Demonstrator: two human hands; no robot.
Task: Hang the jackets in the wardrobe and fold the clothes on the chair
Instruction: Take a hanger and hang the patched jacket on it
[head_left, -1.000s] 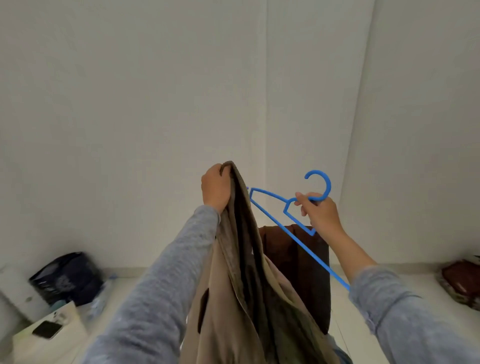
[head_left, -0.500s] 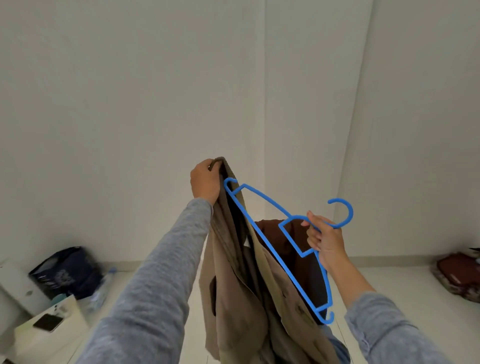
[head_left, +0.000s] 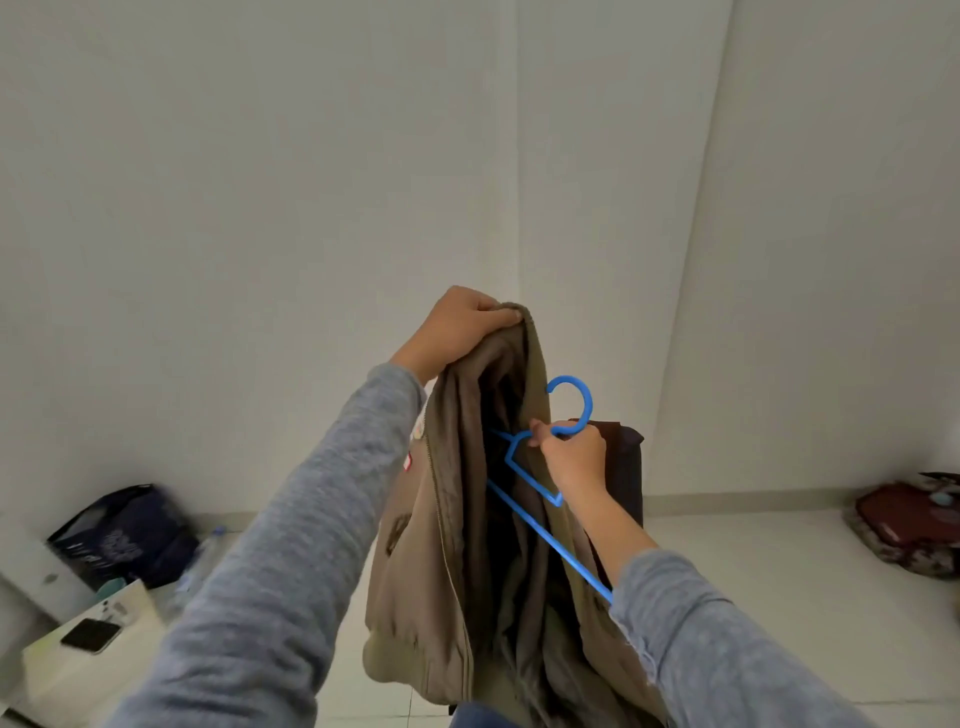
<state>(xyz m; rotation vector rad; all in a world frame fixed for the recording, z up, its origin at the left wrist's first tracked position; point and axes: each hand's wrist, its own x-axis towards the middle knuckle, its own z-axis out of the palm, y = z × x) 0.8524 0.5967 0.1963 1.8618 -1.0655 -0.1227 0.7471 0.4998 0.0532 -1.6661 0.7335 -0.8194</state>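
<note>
Khaki jacket (head_left: 467, 545) fabric is held up by the collar, bunched in the clenched left grip (head_left: 457, 327). Just right of it and lower, a blue plastic hanger (head_left: 550, 542) is pinched below its hook by the right grip (head_left: 574, 457), one arm tucked inside the jacket. Dark brown cloth (head_left: 626, 467) is seen behind the right grip.

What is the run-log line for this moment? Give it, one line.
stage: hanger partly in jacket | left hand: grips khaki jacket at top, raised | right hand: holds blue hanger below hook | hung: not yet
</note>
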